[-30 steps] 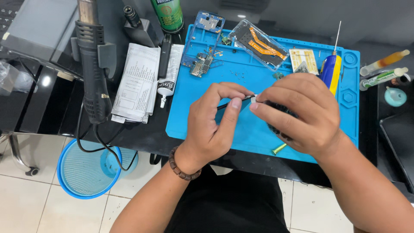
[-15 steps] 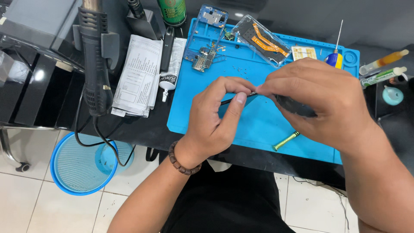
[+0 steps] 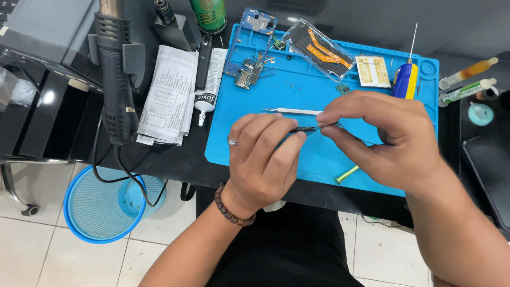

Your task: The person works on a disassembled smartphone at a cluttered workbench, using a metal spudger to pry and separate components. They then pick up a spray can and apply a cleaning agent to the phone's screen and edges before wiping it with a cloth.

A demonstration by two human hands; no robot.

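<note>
A thin dark strip-shaped part [image 3: 307, 128] is pinched at one end by the fingertips of the left hand [image 3: 261, 159] and at the other by the right hand [image 3: 385, 137], above the blue work mat [image 3: 319, 154] on the table [image 3: 175, 159]. Metal tweezers [image 3: 292, 111] are laid on the mat just behind the hands. A dismantled phone frame [image 3: 252, 37], a blue-and-yellow screwdriver [image 3: 406, 78] and a glue tube [image 3: 208, 85] are set further back; a hot-air gun [image 3: 116, 74] is hung at the left.
</note>
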